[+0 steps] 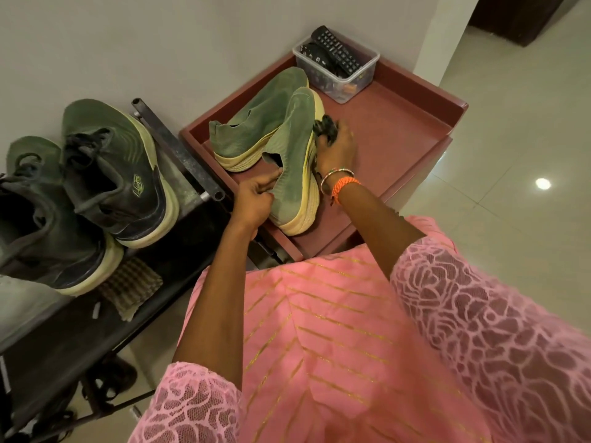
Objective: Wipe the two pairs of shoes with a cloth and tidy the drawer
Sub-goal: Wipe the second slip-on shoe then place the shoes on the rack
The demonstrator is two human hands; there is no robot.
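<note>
Wiping ribbed knit shoe (295, 161), crumpled dark cloth (326, 129), right hand (335, 151)

remote controls (335, 50) in clear tub (358, 80), tiled floor (518, 129)

I see a plain pale wall (134, 43) filling the upper left of the frame. Its corner edge runs down at upper centre-right. Glossy cream floor tiles (518, 129) take the right side, with grout lines and one bright ceiling-light reflection (542, 184) at mid right. Dark wooden furniture or door base (524, 17) sits at the top right corner. A black metal rack (80, 327) occupies lower left, more tile beneath it.
</note>
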